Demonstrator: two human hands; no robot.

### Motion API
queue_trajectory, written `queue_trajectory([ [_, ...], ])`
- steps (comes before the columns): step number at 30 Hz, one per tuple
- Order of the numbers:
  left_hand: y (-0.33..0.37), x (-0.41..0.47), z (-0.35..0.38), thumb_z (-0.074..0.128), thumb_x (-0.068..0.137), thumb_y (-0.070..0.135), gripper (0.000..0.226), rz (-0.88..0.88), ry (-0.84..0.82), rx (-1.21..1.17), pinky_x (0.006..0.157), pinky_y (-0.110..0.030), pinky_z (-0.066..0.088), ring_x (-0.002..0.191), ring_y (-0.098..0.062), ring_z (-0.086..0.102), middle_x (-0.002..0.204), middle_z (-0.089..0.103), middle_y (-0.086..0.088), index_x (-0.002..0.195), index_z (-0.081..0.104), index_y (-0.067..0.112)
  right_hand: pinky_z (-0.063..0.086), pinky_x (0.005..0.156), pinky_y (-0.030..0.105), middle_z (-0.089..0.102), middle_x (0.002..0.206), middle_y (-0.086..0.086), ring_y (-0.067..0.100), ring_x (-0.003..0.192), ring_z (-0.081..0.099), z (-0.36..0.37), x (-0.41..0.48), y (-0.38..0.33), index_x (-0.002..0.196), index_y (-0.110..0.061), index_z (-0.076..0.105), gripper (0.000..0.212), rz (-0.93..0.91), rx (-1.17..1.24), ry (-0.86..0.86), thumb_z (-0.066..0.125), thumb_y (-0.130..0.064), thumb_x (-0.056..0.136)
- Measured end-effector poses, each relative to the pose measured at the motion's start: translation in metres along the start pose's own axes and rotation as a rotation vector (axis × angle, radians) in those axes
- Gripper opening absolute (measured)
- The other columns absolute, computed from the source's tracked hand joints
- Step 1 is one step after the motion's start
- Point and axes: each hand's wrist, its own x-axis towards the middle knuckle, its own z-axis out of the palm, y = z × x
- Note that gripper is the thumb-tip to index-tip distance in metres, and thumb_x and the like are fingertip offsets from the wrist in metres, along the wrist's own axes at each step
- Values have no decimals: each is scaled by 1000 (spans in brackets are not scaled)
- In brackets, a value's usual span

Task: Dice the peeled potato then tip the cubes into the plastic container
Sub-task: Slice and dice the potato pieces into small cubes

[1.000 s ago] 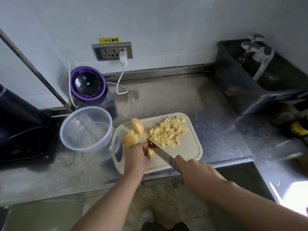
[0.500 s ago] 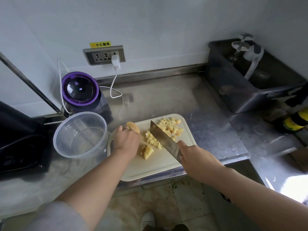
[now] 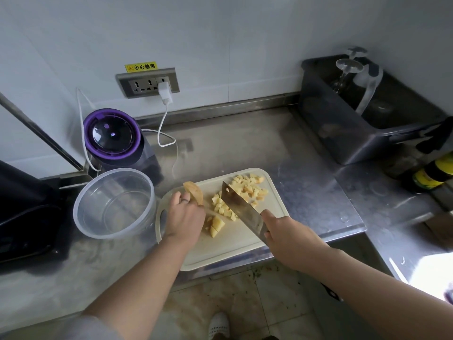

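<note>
Count: one left hand (image 3: 185, 217), one right hand (image 3: 286, 238), one knife (image 3: 241, 208), one cutting board (image 3: 235, 246), one plastic container (image 3: 115, 207), one uncut potato piece (image 3: 193, 192). Potato cubes (image 3: 247, 187): dozens, too many to count exactly. Also one purple-lidded appliance (image 3: 112, 134), one three-outlet socket strip (image 3: 148, 82), one charger (image 3: 164, 92), one grey bin (image 3: 348, 143), one bottle (image 3: 434, 173), one shoe (image 3: 219, 326).

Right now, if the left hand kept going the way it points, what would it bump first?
The uncut potato piece on the cutting board, just ahead of the left hand; its fingers may be touching it, though depth is unclear.
</note>
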Motion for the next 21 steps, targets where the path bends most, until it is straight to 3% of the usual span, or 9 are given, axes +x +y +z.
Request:
queue_trajectory([
  [4,-6,-1,5,71,77,29,8,93,114,-61,78,-37,31,88,-21,57,80,69,3,77,76,22,55,62,30,62,101,4,20,76,65,-1,0,2,137,-20,25,42,14,19,4,45,-13,100],
  [6,-5,4,6,82,66,28,12,137,214,-163,68,-34,40,69,-21,61,69,67,2,68,73,20,55,61,30,63,101,5,20,75,64,-2,-1,4,135,-20,26,40,25,31,7,44,-13,100],
  [8,-2,9,-5,83,66,22,13,214,247,-294,55,-29,49,56,-22,61,67,63,1,69,71,17,59,64,33,63,99,5,20,75,66,-3,-2,8,133,-20,28,38,36,47,7,44,-13,100],
  [9,1,11,-10,78,73,19,9,252,213,-378,52,-31,52,58,-25,63,72,63,0,77,71,15,59,65,34,63,99,5,20,76,66,-4,-3,9,132,-20,28,37,40,45,5,44,-13,100],
  [10,4,14,-14,69,83,17,7,252,171,-460,56,-35,53,68,-27,64,83,63,-2,90,70,15,60,66,35,64,100,5,20,76,67,-4,-4,10,132,-20,29,36,43,43,4,44,-13,100],
  [12,4,19,-18,51,94,13,25,214,72,-552,71,-40,53,89,-26,63,106,60,1,116,62,20,59,64,34,65,101,6,21,75,67,-5,-5,13,130,-21,30,34,50,46,8,44,-13,100],
  [15,-5,18,-14,45,97,12,36,227,1,-660,84,-38,51,103,-19,58,126,56,9,128,57,25,51,52,28,60,88,3,18,65,61,-4,-5,17,128,-19,31,31,52,55,24,42,-12,99],
  [17,-13,13,-10,46,96,17,37,325,-68,-607,91,-34,48,113,-15,53,131,52,12,130,55,29,44,47,24,54,81,0,16,61,57,-3,-6,18,128,-18,31,31,50,49,26,41,-12,100],
  [21,-19,10,-9,50,93,22,48,484,-139,-328,109,-35,33,131,-18,36,140,39,6,140,41,30,52,56,28,55,86,1,17,66,61,-1,-7,16,133,-18,29,35,38,35,18,43,-13,101],
])
